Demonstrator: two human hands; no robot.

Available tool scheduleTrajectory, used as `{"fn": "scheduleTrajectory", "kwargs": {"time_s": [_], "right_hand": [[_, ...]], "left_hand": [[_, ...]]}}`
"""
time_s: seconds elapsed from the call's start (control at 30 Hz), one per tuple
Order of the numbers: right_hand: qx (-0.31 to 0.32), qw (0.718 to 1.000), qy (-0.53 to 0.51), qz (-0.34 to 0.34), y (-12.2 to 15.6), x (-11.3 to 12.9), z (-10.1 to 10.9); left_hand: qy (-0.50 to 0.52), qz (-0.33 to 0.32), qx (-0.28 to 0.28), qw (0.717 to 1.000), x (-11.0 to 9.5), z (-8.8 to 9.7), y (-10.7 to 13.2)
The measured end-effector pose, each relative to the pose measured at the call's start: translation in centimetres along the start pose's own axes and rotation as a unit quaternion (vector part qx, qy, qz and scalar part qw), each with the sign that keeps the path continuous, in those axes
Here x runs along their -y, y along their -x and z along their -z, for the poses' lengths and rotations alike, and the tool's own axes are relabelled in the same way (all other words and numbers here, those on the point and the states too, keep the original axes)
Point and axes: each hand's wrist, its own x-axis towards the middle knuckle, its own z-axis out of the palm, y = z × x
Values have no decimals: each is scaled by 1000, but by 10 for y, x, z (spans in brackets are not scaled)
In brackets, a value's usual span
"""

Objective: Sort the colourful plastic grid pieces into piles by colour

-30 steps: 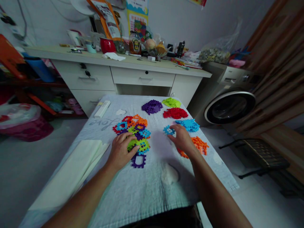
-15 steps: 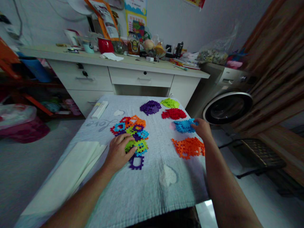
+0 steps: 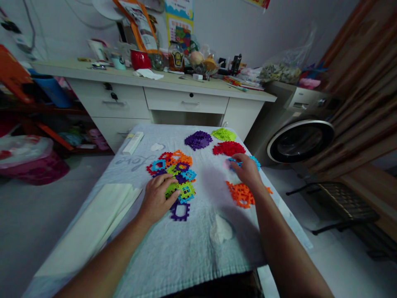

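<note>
My left hand [image 3: 158,196] lies on the near-left side of a mixed pile of plastic interlocking tiles, its thumb and fingers apart. A lime-green tile [image 3: 186,191] shows beside the thumb, and a purple square frame tile [image 3: 180,211] lies just nearer me. My right hand [image 3: 246,169] is over the blue tile pile [image 3: 254,161], its fingers slightly bent and apart, with nothing visible in them. It covers part of that pile. Just below it, an orange tile pile [image 3: 241,194] is partly hidden by my right wrist.
Purple [image 3: 198,140], red [image 3: 228,148] and lime-green [image 3: 223,133] tile piles lie toward the table's far right. A folded white cloth [image 3: 87,225] and a small white box [image 3: 133,143] are on the left. Behind stands a cluttered white desk [image 3: 186,101]; a washing machine [image 3: 297,120] stands at right.
My right hand has moved left from the right end of the blue pile to over its middle and left part. The left hand stays on the mixed pile. The view has shifted slightly.
</note>
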Motion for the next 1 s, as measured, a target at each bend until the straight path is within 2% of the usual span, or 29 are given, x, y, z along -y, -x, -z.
{"fn": "scheduleTrajectory", "kwargs": {"time_s": [0.17, 0.23, 0.3, 0.4, 0.57, 1.0], "right_hand": [[137, 973, -77, 167, 27, 64, -42], [169, 959, -92, 208, 37, 78, -55], [175, 954, -88, 226, 44, 84, -66], [163, 957, -66, 230, 48, 83, -77], [190, 952, -69, 230, 47, 75, -89], [182, 968, -31, 169, 47, 76, -84]], "left_hand": [[22, 3, -10, 1000, -3, 5, 0], [26, 5, -17, 1000, -2, 7, -1], [23, 6, -23, 999, -1, 7, -1], [3, 18, -31, 999, 3, 7, 0], [-28, 40, -23, 999, 7, 4, 3], [-54, -4, 37, 998, 2, 5, 10]]}}
